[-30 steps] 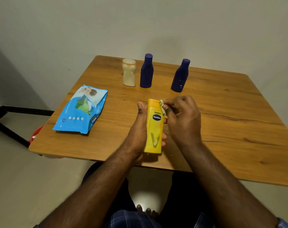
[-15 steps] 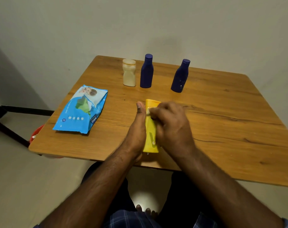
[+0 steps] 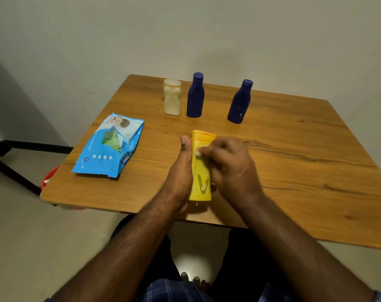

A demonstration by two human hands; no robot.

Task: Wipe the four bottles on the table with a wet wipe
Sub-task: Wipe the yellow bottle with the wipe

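Observation:
A yellow bottle (image 3: 200, 171) stands upside down on its cap near the table's front edge. My left hand (image 3: 181, 177) grips its left side, thumb up along the bottle. My right hand (image 3: 231, 168) lies across the bottle's front and presses a small white wet wipe (image 3: 198, 151) against it; most of the wipe is hidden under the fingers. At the back of the table stand a cream bottle (image 3: 172, 97) and two dark blue bottles, one (image 3: 195, 95) beside the cream one and one (image 3: 239, 102) further right.
A blue pack of wet wipes (image 3: 110, 147) lies flat on the left part of the wooden table (image 3: 305, 166). A red object (image 3: 49, 176) shows below the table's left edge. A wall rises just behind the table.
My right hand has moved from the bottle's top right corner across its front, rubbing the wipe over the label. The left hand keeps its hold on the bottle.

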